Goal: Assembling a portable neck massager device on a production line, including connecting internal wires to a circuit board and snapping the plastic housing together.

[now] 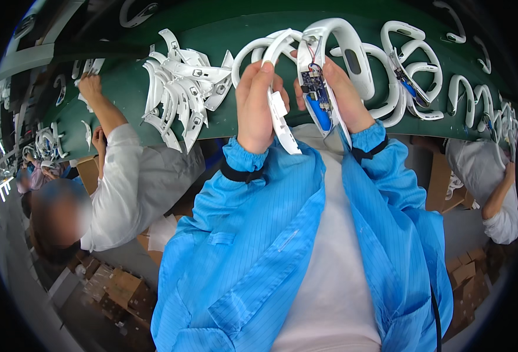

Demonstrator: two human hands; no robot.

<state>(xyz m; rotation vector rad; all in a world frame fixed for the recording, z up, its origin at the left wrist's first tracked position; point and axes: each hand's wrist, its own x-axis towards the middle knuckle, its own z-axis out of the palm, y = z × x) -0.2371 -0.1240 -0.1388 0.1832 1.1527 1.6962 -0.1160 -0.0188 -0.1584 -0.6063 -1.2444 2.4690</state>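
My left hand [254, 111] is closed round a slim white curved cover [279, 120], its inner side with small clips partly showing. In my right hand [347, 97] is a white U-shaped housing [351, 50], gripped along one arm. That arm lies open and shows a dark circuit board [314, 87], thin coloured wires [312, 57] and a blue battery cell [319, 114]. The cover and the housing are held side by side, apart at their lower ends, over the table's near edge. Some fingertips of both hands are hidden behind the parts.
A pile of white curved covers [180, 88] lies left on the green table [224, 44]. More white U-shaped housings [417, 64] lie right, one with its board exposed. Co-workers in pale clothing sit left [136, 176] and right [476, 167]. Cardboard boxes [124, 287] stand below.
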